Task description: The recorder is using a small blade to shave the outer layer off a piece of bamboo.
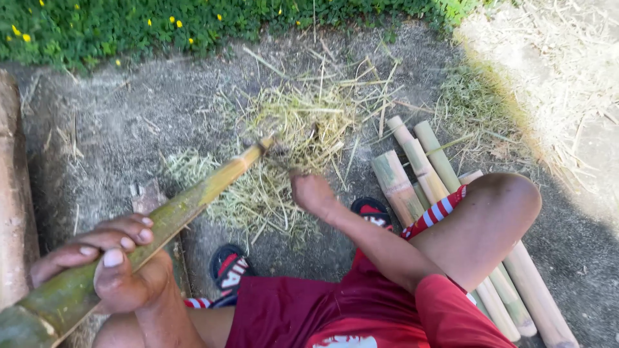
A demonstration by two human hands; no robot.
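a seated person is looking down at their own hands over bare ground. the left hand (113, 258) is gripping a long green bamboo pole (164, 222), fingers clenched around it, and the pole is slanting up and away so its far tip is sitting over a pile of pale shavings (290, 138). the right hand (311, 192) is reaching toward that tip, blurred; its fingers seem closed, but what it is holding cannot be told. this looks like shaving or splitting the pole's end. cut bamboo lengths (412, 171) are lying beside the right knee.
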